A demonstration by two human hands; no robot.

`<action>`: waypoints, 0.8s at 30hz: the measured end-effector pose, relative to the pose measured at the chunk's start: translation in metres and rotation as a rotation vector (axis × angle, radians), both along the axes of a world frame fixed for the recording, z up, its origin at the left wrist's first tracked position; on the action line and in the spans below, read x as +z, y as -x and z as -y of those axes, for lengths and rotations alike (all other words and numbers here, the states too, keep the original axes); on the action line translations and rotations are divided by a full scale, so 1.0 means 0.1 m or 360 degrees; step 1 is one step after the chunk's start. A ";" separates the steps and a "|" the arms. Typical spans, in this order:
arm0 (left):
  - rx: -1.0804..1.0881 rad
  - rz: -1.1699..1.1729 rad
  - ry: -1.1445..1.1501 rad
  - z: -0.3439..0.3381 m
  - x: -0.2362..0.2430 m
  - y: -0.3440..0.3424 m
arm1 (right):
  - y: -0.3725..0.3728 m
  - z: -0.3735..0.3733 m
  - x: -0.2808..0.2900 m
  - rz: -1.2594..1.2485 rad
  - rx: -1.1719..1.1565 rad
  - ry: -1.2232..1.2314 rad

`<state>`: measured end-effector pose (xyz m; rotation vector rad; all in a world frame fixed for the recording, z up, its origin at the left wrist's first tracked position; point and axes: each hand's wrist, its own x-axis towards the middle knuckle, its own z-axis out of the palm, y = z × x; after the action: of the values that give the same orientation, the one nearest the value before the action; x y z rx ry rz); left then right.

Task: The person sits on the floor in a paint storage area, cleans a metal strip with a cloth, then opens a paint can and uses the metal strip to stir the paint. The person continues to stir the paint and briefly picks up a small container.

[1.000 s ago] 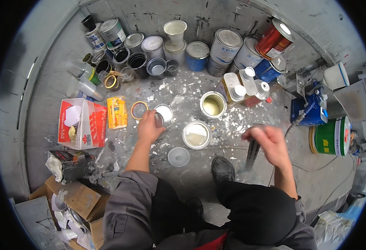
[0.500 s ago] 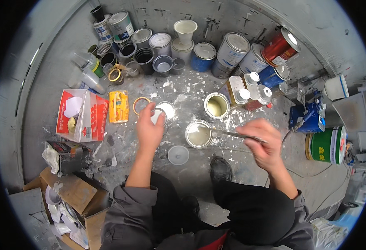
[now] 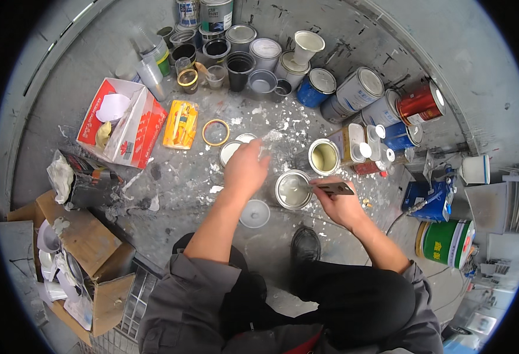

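My right hand (image 3: 342, 209) grips a flat metal stick (image 3: 333, 188) whose end is inside an open can of pale, greyish liquid (image 3: 291, 190). My left hand (image 3: 246, 166) is raised just right of two white lids (image 3: 230, 151), fingers loosely apart and somewhat blurred, with nothing visible in them. Behind the stirred can stands another open can with yellowish liquid (image 3: 324, 157). A translucent grey lid (image 3: 255, 213) lies below the left hand, and a yellow-rimmed ring lid (image 3: 215, 133) is up to the left.
Paint cans (image 3: 360, 89) and plastic cups (image 3: 240, 71) line the back wall. Solvent tins (image 3: 351, 141) stand at right, with a blue canister (image 3: 425, 199) and green pail (image 3: 442, 242). Left are a red box (image 3: 123, 135), yellow packet (image 3: 180, 124) and cardboard box of waste (image 3: 79, 230).
My left hand has moved right, leaving the lid it held beside the other. My right hand brought the stick down into the can. The view has shifted.
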<state>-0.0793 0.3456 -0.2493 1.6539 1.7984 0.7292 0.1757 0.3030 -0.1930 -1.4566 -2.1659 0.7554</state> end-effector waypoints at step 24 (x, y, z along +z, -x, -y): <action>-0.0471 -0.0389 0.0648 -0.07 0.16 -0.05 | 0.07 -0.04 0.05 -0.0037 -0.0005 0.0069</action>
<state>-0.0739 0.3522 -0.2335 1.7226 1.6674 0.0260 0.1692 0.3068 -0.1878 -1.4645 -2.1419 0.8189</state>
